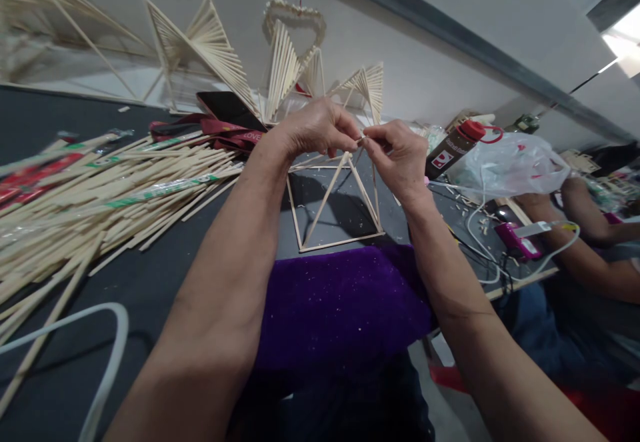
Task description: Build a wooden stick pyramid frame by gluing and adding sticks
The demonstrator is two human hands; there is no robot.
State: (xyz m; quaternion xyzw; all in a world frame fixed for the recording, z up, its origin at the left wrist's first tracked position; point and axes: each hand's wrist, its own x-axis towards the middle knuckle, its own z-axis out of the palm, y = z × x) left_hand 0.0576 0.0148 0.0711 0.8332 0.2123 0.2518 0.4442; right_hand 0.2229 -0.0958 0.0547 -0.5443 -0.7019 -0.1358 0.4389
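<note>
A thin wooden stick frame (326, 202) with a square base and slanting sticks stands on the dark table, close to the purple cloth (345, 302). Above its top corner, my left hand (320, 125) and my right hand (400, 155) meet fingertip to fingertip. Both are pinched around something small and pale, too small to name. To the left lies a large pile of wooden sticks (165, 192), some in plastic wrapping.
Finished-looking stick models (210, 42) line the wall at the back. A brown bottle (453, 149), a plastic bag (520, 162), white cables and a purple device (520, 239) are on the right, beside another person's arms (590, 249).
</note>
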